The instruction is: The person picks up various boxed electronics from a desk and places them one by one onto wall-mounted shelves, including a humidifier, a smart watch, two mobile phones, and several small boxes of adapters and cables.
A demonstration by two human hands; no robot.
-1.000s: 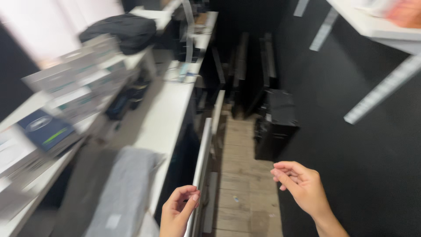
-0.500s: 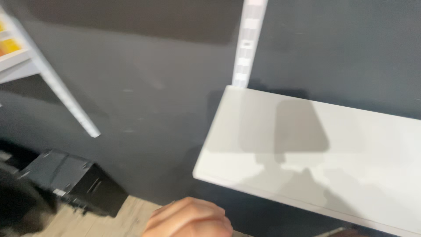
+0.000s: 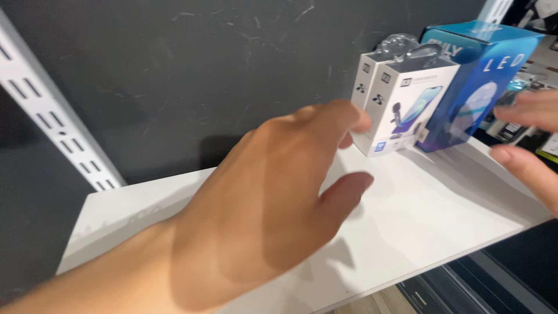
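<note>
My left hand (image 3: 273,203) reaches over a white wall shelf (image 3: 442,221), fingers apart and holding nothing. Its fingertips are close to two small white product boxes (image 3: 401,104) that stand upright side by side at the back of the shelf. A larger blue box (image 3: 482,75) stands just right of them. My right hand (image 3: 532,145) comes in from the right edge, fingers spread and blurred, near the blue box and holding nothing.
A dark wall (image 3: 203,70) backs the shelf. A white slotted shelf rail (image 3: 52,122) runs up the wall at the left, and another rail (image 3: 494,9) shows at the top right. More packaged goods (image 3: 537,75) lie behind the blue box.
The view has swung from the aisle and counter to the wall shelf. My left hand has extended across the shelf toward the white boxes, and my right hand has come in at the right.
</note>
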